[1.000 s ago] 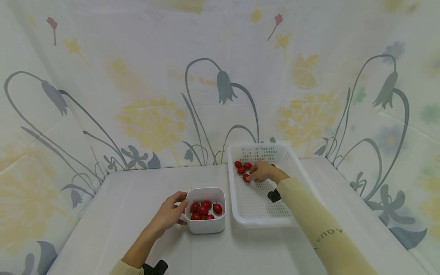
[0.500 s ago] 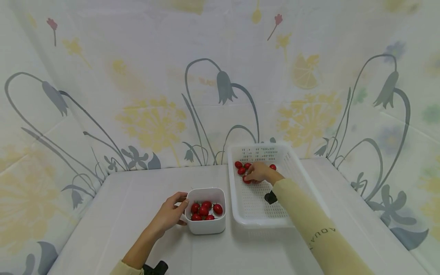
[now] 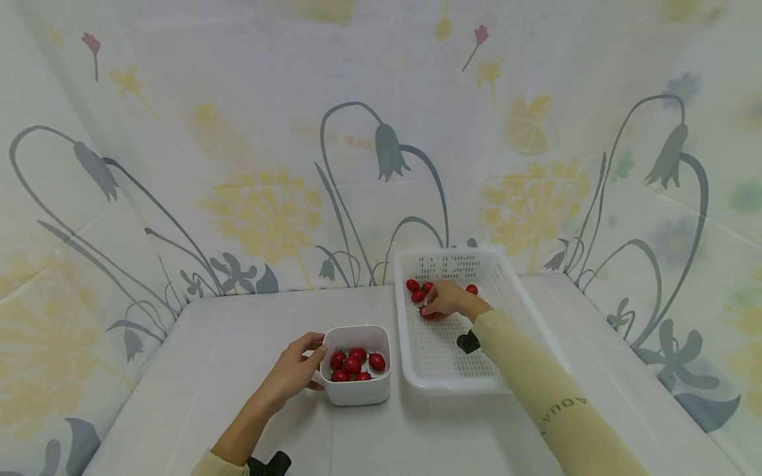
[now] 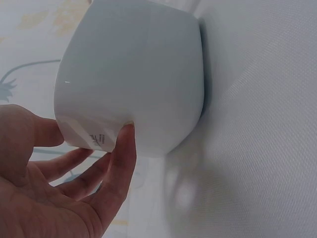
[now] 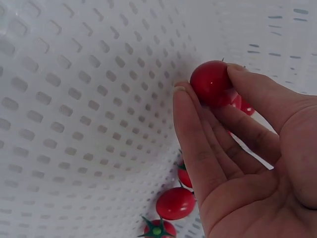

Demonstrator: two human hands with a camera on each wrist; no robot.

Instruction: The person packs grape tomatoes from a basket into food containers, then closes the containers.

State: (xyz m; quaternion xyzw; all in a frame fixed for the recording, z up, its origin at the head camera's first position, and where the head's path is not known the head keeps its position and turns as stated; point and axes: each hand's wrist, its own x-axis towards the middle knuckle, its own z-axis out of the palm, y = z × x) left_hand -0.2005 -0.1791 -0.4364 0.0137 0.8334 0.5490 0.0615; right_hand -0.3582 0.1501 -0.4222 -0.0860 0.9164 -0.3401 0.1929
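In the head view, my right hand (image 3: 445, 299) reaches into a white perforated basket (image 3: 458, 383). Its thumb and fingers pinch a cherry tomato (image 5: 212, 83), seen plainly in the right wrist view. More cherry tomatoes (image 5: 176, 203) lie on the basket's floor by that hand. To the left stands a small white square container (image 3: 359, 393) with several cherry tomatoes (image 3: 352, 365) inside. My left hand (image 3: 294, 367) rests against the container's left side, fingers loosely bent. In the left wrist view, fingertips touch its outer wall and the thumb lies by the rim.
Another cherry tomato (image 3: 472, 289) lies right of my right hand in the basket. Both containers stand on a white-covered table (image 3: 238, 344). A flower-patterned curtain (image 3: 268, 132) hangs behind it. The basket's raised rim surrounds the right hand's working area.
My right hand has shifted slightly left and its fingers have closed around the nearest cherry tomato in the basket. The left hand and the small container have stayed still.
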